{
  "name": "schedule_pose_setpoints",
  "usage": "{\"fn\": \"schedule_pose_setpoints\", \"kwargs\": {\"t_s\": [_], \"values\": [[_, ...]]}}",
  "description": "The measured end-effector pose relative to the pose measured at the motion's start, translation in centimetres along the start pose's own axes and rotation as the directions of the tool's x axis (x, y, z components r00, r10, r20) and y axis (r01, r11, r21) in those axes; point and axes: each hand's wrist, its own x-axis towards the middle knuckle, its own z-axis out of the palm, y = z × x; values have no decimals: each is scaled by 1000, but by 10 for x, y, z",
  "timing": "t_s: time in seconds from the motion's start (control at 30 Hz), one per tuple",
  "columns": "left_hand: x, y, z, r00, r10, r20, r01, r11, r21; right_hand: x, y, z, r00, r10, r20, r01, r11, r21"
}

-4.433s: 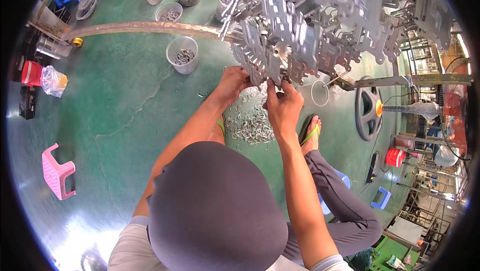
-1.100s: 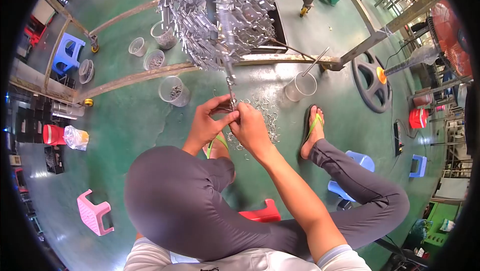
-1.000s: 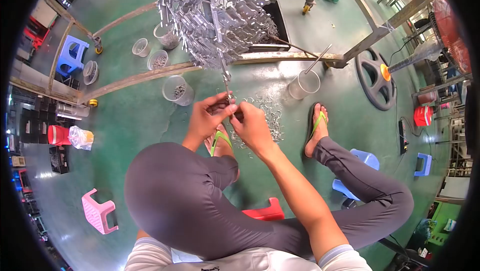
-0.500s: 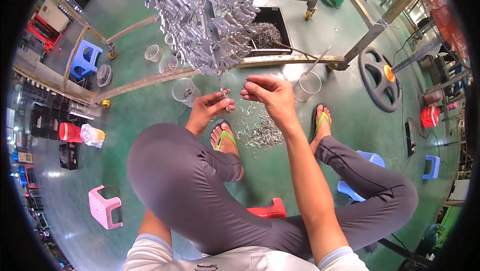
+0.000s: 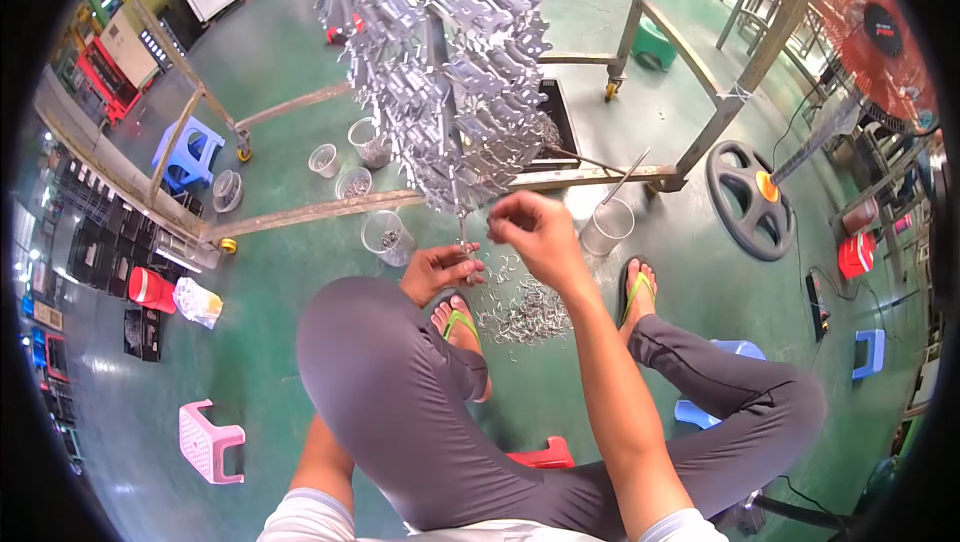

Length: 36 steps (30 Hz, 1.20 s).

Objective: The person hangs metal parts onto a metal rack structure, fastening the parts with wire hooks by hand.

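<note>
A dense cluster of silvery stamped metal brackets [image 5: 450, 92] hangs on an upright rod in front of me. Below the cluster, my left hand [image 5: 436, 274] is closed around the thin lower end of the rod [image 5: 463, 226], thumb and fingers pinched together. Just right of the cluster's bottom tip is my right hand [image 5: 540, 240], fingers curled into a pinch. Whatever those fingertips hold, if anything, is too small to make out. Under both hands, a pile of small curved metal hooks [image 5: 530, 314] lies scattered on the green floor between my feet.
A wheeled metal frame [image 5: 310, 212] surrounds the cluster. Clear tubs, one with small parts [image 5: 386, 239] and another with a rod leaning in it [image 5: 607, 227], stand near its lower bar. A black crate [image 5: 562, 122] sits behind. A fan base [image 5: 750, 200] stands at right, a pink stool [image 5: 210, 440] at left.
The view has tilted up, so everything sits lower in the picture. My right hand has come closer to the cluster's bottom tip; my left hand stays at the rod's lower end.
</note>
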Motion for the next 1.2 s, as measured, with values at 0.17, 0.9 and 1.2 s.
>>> {"fn": "schedule_pose_setpoints", "kwargs": {"t_s": [0.17,0.9,1.2], "values": [[-3,-7,3,998,-10,-58,7,998,-59,0,-25,-7,994,27,102,2,961,-277],[-22,92,14,938,332,-95,-175,695,697,-20,13,41,999,35,40,-11,873,-488],[-12,90,15,832,497,-246,-171,652,738,-35,102,83,961,-62,-270,-18,958,-287]]}}
